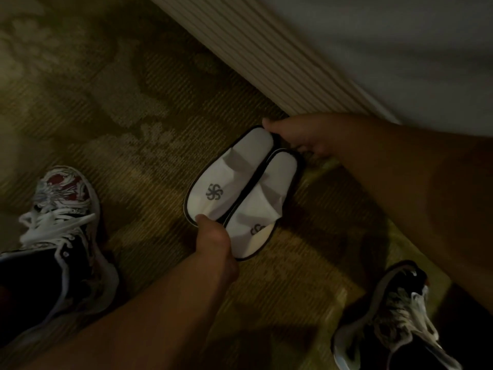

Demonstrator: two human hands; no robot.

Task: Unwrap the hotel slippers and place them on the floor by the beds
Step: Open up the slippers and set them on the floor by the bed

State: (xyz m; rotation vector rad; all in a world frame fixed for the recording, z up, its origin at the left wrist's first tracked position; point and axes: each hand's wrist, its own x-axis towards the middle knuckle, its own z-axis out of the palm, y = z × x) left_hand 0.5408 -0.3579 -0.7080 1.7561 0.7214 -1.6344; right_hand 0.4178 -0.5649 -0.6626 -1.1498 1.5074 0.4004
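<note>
Two white hotel slippers with dark trim and a grey pinwheel logo lie side by side on the patterned carpet beside the bed. The left slipper (pixel 226 177) and the right slipper (pixel 264 206) touch along their inner edges, toes toward me. My left hand (pixel 216 241) pinches the toe ends of the pair. My right hand (pixel 301 137) grips the heel ends, thumb on the left slipper's heel. No wrapper is visible.
The bed's ribbed skirt (pixel 256 54) and white sheet (pixel 400 44) run diagonally across the upper right. My left sneaker (pixel 64 236) stands at the left, my right sneaker (pixel 394 316) at the lower right. Olive carpet (pixel 120 102) stretches to the upper left.
</note>
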